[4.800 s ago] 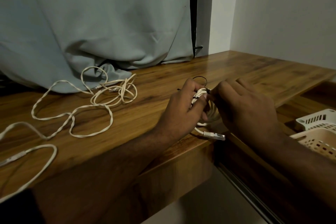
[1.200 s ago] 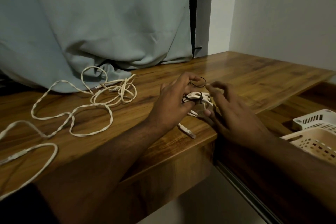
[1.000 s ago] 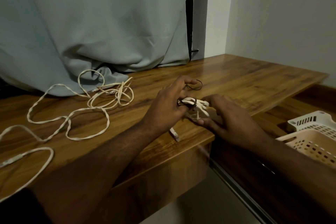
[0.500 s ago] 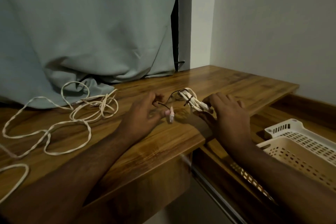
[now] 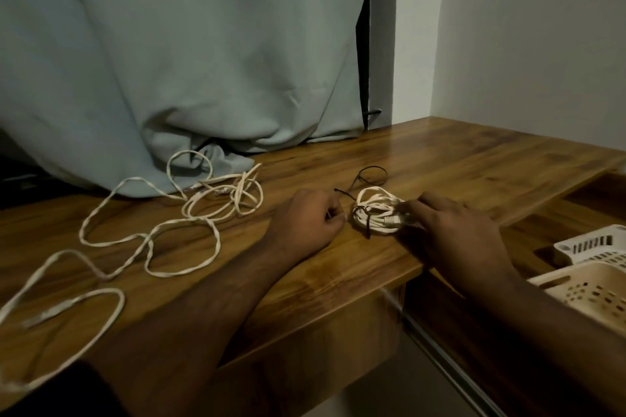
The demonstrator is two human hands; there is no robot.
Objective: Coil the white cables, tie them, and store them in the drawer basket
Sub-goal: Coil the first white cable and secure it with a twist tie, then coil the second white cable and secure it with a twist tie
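Wooden desktop (image 5: 474, 159): bare surface to the right of and behind the coiled cable (image 5: 377, 213), up to the wall. Loose black tie (image 5: 371, 176) lies just behind the coil. Left half obstructed by the uncoiled white cable (image 5: 149, 240), its loops sprawling from the curtain (image 5: 203, 61) to the front edge. Curtain hem rests on the desk at the back. Left hand (image 5: 305, 223) and right hand (image 5: 454, 230) flank the coil. Baskets (image 5: 586, 281) fill the open drawer at right.

Both forearms are bare to the left hand (image 5: 306, 220) and right hand (image 5: 454, 230); no rings or watch show.
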